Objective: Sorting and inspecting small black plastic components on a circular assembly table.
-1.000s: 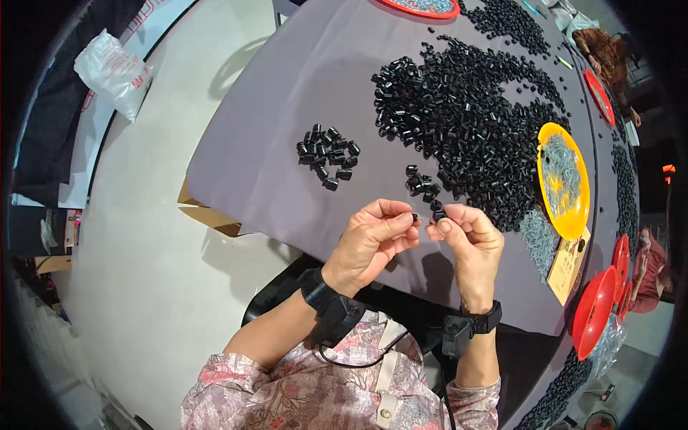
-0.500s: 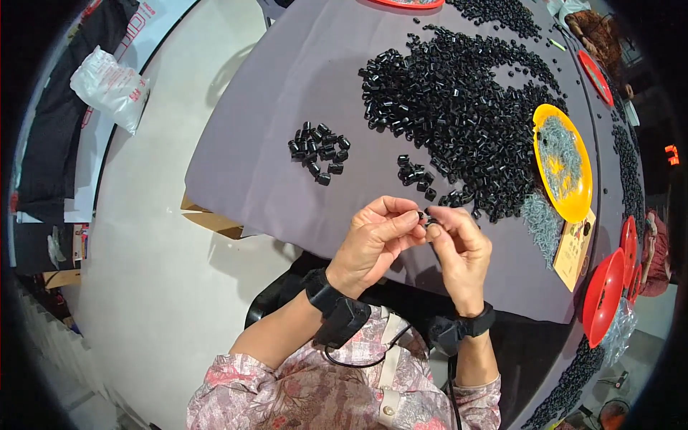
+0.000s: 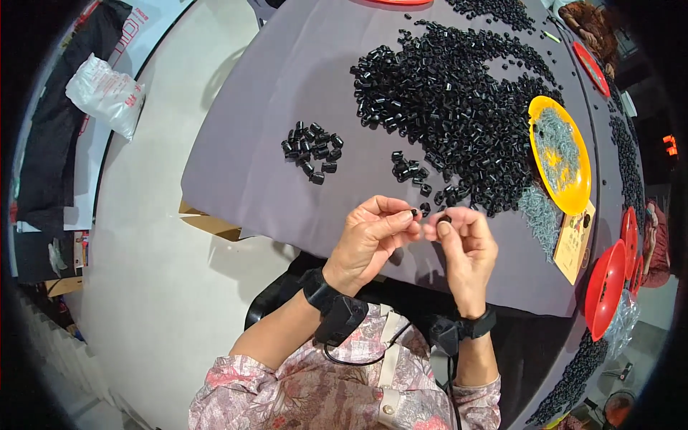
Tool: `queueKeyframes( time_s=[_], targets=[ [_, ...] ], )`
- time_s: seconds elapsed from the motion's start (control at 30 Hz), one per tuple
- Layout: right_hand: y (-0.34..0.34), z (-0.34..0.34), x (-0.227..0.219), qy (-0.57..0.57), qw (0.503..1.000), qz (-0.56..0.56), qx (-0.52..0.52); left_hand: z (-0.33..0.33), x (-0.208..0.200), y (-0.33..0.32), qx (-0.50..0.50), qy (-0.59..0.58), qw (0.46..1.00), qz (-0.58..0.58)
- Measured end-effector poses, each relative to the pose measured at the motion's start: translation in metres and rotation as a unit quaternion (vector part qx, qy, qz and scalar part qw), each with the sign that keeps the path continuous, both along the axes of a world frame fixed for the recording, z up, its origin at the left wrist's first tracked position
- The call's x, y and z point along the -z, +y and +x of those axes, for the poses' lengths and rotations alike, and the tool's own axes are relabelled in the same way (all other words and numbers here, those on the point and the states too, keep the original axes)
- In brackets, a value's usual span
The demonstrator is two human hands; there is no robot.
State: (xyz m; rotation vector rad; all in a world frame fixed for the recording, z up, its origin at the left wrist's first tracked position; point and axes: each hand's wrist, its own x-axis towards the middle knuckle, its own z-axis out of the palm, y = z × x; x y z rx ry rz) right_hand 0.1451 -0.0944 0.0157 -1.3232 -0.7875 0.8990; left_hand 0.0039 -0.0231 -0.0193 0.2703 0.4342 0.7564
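My left hand [image 3: 374,233] is closed in a pinch, thumb against forefinger, on a small black piece [image 3: 414,212] that is mostly covered by the fingertips. Facing it, a short gap away, my right hand [image 3: 467,244] pinches a rounded black plastic piece [image 3: 445,218]. Both hands are raised over the near edge of the grey-clothed table [image 3: 251,136]. Just beyond them lies a loose cluster of black plastic pieces [image 3: 408,170], beside a large pile of the same short, tube-like pieces [image 3: 451,107]. A smaller separate group [image 3: 312,150] lies farther left.
A yellow plate [image 3: 579,208] holds thin grey screw-like parts [image 3: 555,136]; more of these parts [image 3: 537,218] lie beside it, near a tan card [image 3: 573,251]. Red bowls [image 3: 605,287] stand at the right. Another person [image 3: 591,29] sits at the far right. A white plastic bag [image 3: 107,93] lies at left.
My hands have drawn slightly apart; the right has moved a little rightward, its black piece now showing more clearly. The whole scene has shifted slightly with the head.
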Motion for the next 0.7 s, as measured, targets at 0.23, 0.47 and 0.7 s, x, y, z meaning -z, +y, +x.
queueKeyframes(
  time_s=[0.23, 0.47, 0.7],
  targets=[
    [0.001, 0.009, -0.001, 0.059, 0.997, 0.038, -0.014, 0.005, -0.008, -0.002, 0.007, 0.034, 0.998, 0.059],
    [0.001, -0.006, -0.003, -0.038, 0.999, 0.015, -0.014, 0.006, -0.008, -0.004, -0.024, 0.088, 0.987, 0.134],
    [0.002, -0.005, 0.007, -0.084, 0.996, 0.026, -0.016, 0.008, -0.005, -0.004, -0.026, 0.204, 0.964, 0.172]
  ],
)
